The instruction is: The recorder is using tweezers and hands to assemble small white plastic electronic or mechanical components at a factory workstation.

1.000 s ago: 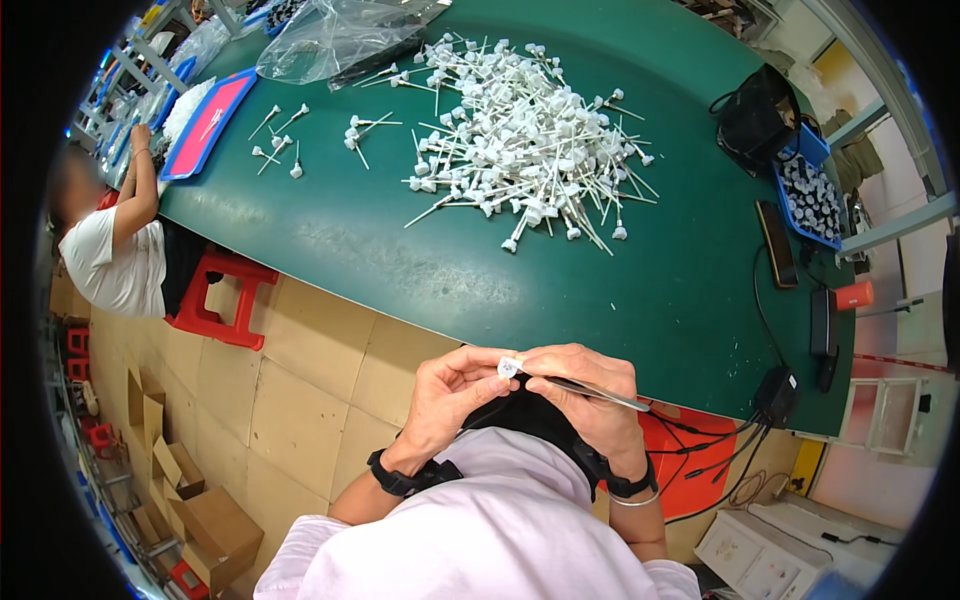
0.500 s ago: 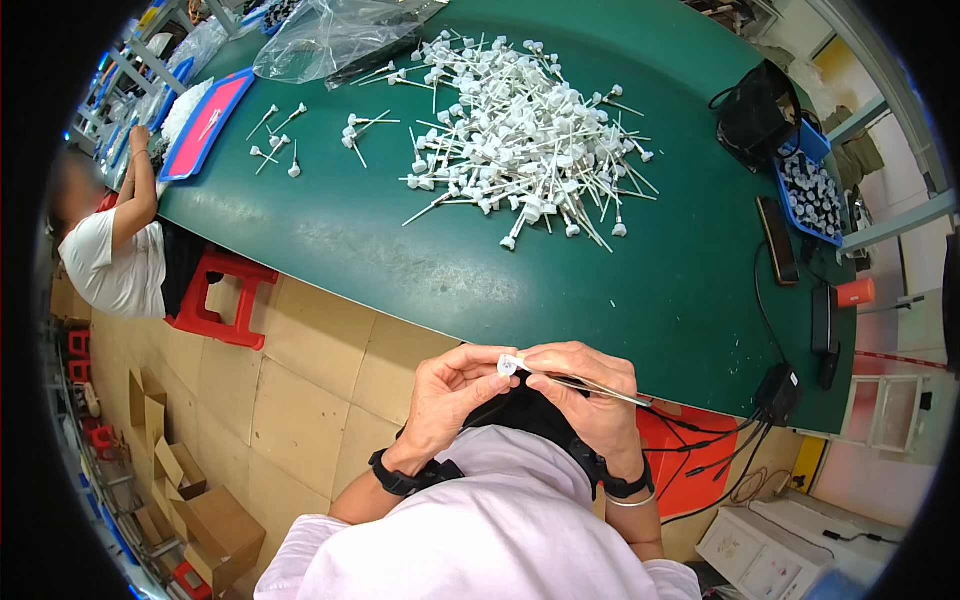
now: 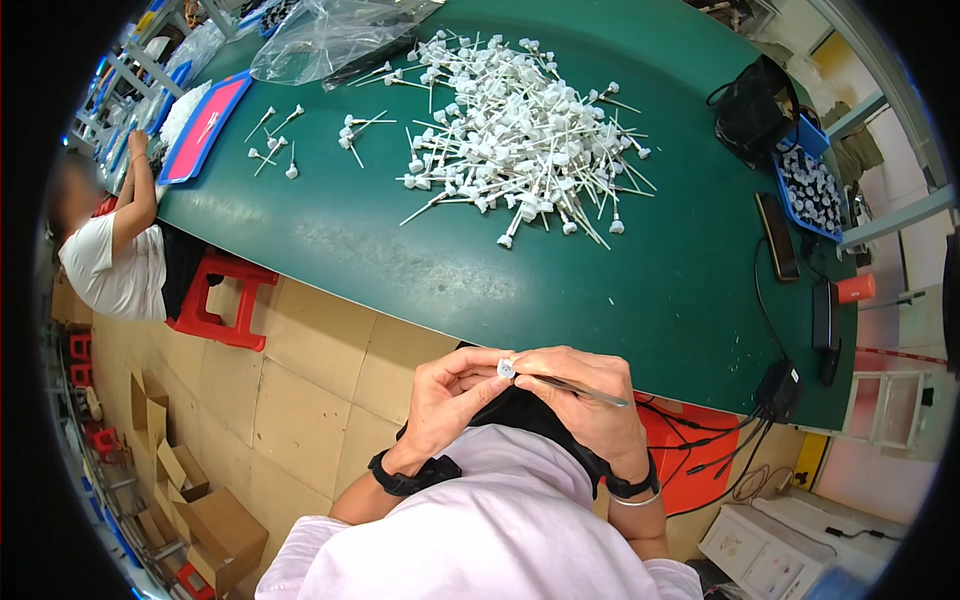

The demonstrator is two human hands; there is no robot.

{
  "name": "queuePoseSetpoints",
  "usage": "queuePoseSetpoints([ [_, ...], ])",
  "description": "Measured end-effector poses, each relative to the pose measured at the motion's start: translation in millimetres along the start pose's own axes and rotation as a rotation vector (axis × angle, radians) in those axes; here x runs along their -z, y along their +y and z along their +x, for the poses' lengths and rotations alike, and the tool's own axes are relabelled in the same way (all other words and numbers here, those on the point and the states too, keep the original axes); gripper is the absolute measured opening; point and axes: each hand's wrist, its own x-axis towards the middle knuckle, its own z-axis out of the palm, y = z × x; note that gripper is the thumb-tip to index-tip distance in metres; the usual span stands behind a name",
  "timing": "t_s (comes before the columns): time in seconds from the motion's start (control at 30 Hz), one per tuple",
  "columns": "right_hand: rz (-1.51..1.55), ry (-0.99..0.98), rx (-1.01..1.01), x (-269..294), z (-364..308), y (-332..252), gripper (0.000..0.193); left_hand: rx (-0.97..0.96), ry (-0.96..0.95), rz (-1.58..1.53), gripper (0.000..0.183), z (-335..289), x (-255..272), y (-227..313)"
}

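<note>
Preferably, while the small white part (image 3: 506, 371) is pinched between thumb and fingers of the left hand (image 3: 440, 395) beside the green table (image 3: 350, 245), the slim metal tool (image 3: 602, 395) gripped in the right hand (image 3: 590, 420) should be guided lightly, with both wrists steadied.

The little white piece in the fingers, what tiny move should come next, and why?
Perhaps a gentle nudge with the slim metal tool, holding the white piece steady: the left hand pinches the piece, and the right hand grips the tool, which slants toward it.
</note>
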Motion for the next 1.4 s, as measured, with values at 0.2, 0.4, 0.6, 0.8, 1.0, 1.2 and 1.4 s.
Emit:
queuePoseSetpoints([
  [0.2, -0.059, -0.107, -0.064, 6, 7, -9, 0.016, -0.006, 0.017, 0.038, 0.028, -1, -1, -3],
  [0.4, 0.098, 0.068, -0.099, 3, 1, -9, 0.019, 0.098, 0.038, -0.079, 0.029, 1, 0, 3],
  [0.6, 0.119, 0.109, -0.074, -7, -5, 0, 0.021, 0.093, 0.026, -0.152, 0.029, 2, -1, 1],
  [0.8, 0.082, 0.095, -0.07, -9, -4, -1, 0.022, 0.073, 0.031, -0.132, 0.029, 1, 0, 1],
  [1.0, 0.057, 0.09, -0.055, -9, -4, -2, 0.022, 0.056, 0.036, -0.115, 0.029, 0, 1, 1],
  [1.2, 0.027, 0.061, -0.044, -8, -2, -4, 0.021, 0.043, 0.046, -0.089, 0.029, 0, 0, 1],
  [1.4, 0.07, 0.052, -0.068, -6, -2, -3, 0.022, 0.021, 0.038, -0.074, 0.029, -1, 0, 0],
])
